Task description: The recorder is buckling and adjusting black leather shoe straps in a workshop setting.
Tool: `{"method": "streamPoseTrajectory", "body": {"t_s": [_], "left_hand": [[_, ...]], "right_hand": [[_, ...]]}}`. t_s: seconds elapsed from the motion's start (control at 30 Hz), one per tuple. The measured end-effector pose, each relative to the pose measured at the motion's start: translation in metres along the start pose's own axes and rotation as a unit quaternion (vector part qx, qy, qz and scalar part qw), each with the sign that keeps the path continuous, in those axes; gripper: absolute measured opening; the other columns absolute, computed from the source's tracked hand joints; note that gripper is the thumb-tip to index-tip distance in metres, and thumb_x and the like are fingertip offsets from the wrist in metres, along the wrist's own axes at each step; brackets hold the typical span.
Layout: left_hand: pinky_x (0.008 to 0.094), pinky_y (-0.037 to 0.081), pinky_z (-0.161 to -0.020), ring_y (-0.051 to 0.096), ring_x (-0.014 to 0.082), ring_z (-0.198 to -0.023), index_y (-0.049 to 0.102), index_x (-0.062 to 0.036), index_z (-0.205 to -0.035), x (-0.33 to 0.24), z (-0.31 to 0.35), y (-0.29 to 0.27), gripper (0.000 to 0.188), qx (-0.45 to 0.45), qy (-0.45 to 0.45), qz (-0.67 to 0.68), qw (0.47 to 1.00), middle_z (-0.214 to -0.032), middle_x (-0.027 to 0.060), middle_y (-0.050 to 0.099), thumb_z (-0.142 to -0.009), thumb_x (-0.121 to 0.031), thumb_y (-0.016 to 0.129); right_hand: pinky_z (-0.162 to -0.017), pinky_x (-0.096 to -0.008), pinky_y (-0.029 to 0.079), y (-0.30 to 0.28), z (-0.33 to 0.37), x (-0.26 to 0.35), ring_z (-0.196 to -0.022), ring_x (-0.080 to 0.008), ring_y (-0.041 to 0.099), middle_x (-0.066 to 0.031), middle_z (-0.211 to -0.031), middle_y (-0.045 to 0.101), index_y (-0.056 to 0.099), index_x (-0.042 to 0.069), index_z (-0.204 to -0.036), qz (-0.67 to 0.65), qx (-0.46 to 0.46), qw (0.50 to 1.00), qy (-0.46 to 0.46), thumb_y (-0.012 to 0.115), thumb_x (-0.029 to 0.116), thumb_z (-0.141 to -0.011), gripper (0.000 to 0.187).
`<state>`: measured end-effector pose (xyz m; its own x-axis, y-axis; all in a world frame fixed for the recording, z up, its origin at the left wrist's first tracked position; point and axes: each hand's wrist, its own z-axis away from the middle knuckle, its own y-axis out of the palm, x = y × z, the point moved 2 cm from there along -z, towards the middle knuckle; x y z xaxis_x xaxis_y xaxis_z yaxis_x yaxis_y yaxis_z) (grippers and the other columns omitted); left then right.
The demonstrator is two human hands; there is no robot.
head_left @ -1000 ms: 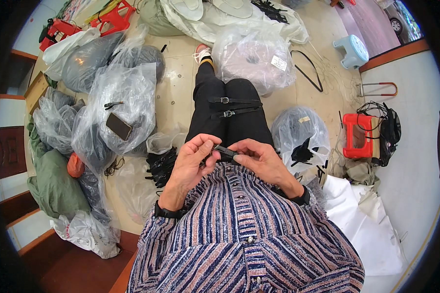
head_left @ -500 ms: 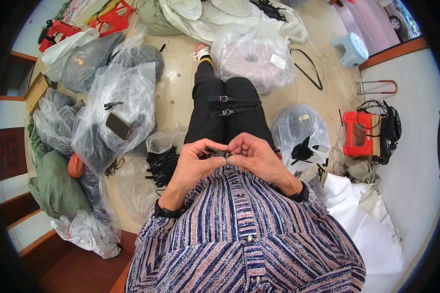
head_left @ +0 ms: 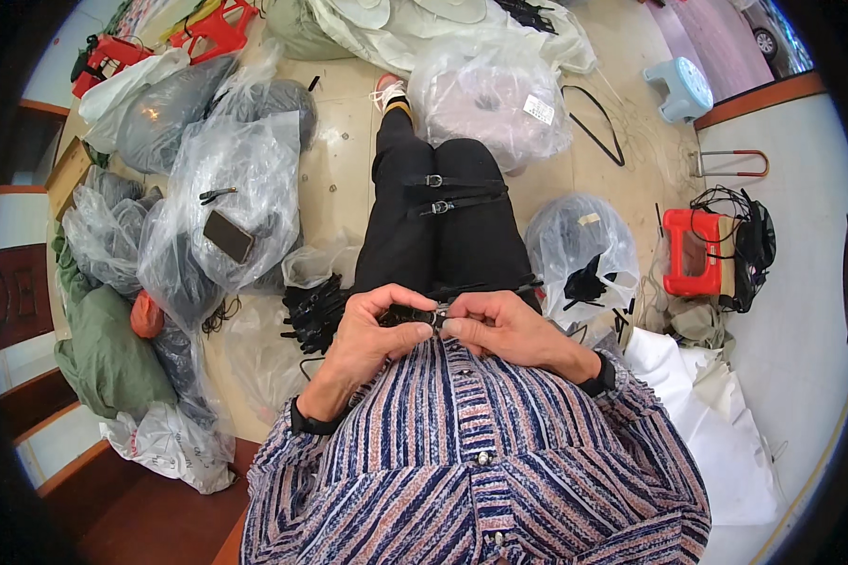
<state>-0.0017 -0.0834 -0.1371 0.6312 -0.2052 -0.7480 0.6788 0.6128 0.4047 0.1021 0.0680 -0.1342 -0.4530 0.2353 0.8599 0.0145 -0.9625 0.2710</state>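
Both hands meet over my lap, close to my striped top. My left hand (head_left: pixel 372 325) pinches a black strap with a small metal buckle (head_left: pixel 424 316) between thumb and fingers. From the other side my right hand (head_left: pixel 501 322) grips the same strap near the buckle, fingers curled and thumb pressed in. The fingers partly cover the piece. Two finished-looking black straps with silver buckles (head_left: pixel 457 180) lie across my thighs. Beside my left forearm, a bundle of black straps (head_left: pixel 313 315) rests in a clear bag.
A phone (head_left: pixel 228 235) and a small black tool (head_left: pixel 218 196) sit on plastic-wrapped bundles at left. To the right are an open plastic bag (head_left: pixel 582 240) holding black pieces, a red stool (head_left: pixel 692 252) and white sheeting (head_left: pixel 702 424). A wrapped package (head_left: pixel 485 104) lies beyond my knees.
Both hands have come a little nearer my body. My right hand has turned flatter, and more black strap shows stretched across my lap behind the hands.
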Motion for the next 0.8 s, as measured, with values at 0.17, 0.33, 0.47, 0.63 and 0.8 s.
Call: {"method": "streamPoseTrajectory", "body": {"t_s": [0.17,0.33,0.47,0.63,0.8], "left_hand": [[0.0148,0.031,-0.042,0.042,0.0006,-0.049,0.059,-0.0018,-0.093,0.009,0.008,0.007,0.023,0.006,0.007,-0.004,1.0,-0.066,-0.0013,0.056,-0.072,0.0,0.067],[0.0141,0.035,-0.045,0.047,0.0016,-0.053,0.059,-0.0022,-0.094,0.017,0.014,0.01,0.023,0.008,-0.013,0.002,1.0,-0.071,-0.0006,0.057,-0.073,-0.005,0.068],[0.0138,0.038,-0.049,0.051,0.0019,-0.057,0.059,-0.0022,-0.094,0.019,0.016,0.012,0.023,0.007,-0.001,-0.005,1.0,-0.074,0.0,0.059,-0.074,-0.007,0.068],[0.014,0.041,-0.055,0.053,0.0016,-0.062,0.059,-0.0019,-0.097,0.029,0.016,0.013,0.026,-0.012,0.078,-0.033,0.996,-0.076,0.0011,0.061,-0.073,-0.007,0.069],[0.0139,0.04,-0.054,0.052,0.0019,-0.062,0.06,-0.0014,-0.098,0.035,0.021,0.015,0.026,-0.014,0.021,0.013,1.0,-0.076,0.0009,0.061,-0.073,-0.006,0.069]], "right_hand": [[-0.048,-0.0216,0.036,0.009,0.016,0.006,-0.054,-0.0055,0.045,-0.0004,-0.059,0.051,0.055,0.003,-0.084,0.049,-0.022,0.998,0.023,0.051,0.02,-0.087,0.018],[-0.046,-0.0217,0.035,0.011,0.021,0.001,-0.052,-0.0059,0.045,-0.0003,-0.058,0.051,0.055,0.003,-0.084,0.069,-0.023,0.997,0.035,0.051,0.021,-0.087,0.019],[-0.045,-0.0206,0.033,0.012,0.023,-0.001,-0.051,-0.0049,0.043,0.0002,-0.058,0.05,0.056,0.004,-0.083,0.068,-0.024,0.997,0.027,0.051,0.022,-0.087,0.019],[-0.044,-0.0205,0.032,0.013,0.023,-0.003,-0.05,-0.0045,0.041,0.0012,-0.057,0.049,0.057,0.004,-0.081,0.036,-0.032,0.998,0.05,0.052,0.024,-0.087,0.021],[-0.045,-0.0203,0.031,0.014,0.026,-0.003,-0.05,-0.0045,0.041,0.0017,-0.057,0.048,0.057,0.004,-0.079,0.041,-0.048,0.996,0.056,0.052,0.024,-0.087,0.022]]}}
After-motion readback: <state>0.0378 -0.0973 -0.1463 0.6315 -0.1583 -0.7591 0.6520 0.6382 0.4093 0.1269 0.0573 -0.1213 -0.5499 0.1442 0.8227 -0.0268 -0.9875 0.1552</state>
